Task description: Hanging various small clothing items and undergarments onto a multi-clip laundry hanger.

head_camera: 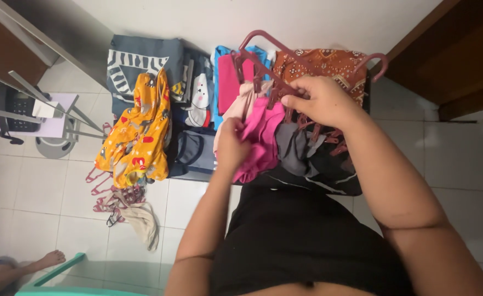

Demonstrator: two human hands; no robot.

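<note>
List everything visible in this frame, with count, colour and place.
clip hanger: one, maroon, over the clothes pile
pink garment: one, on the hanger
orange printed garment: one, left edge of pile
brown patterned cloth: one, top right
grey cloth: one, under the hanger
loose hangers: several, pinkish, on the floor at left
telephone: one, black, far left
bare foot: another person's, bottom left
left hand: grip on pink garment
right hand: on the hanger clips
</note>
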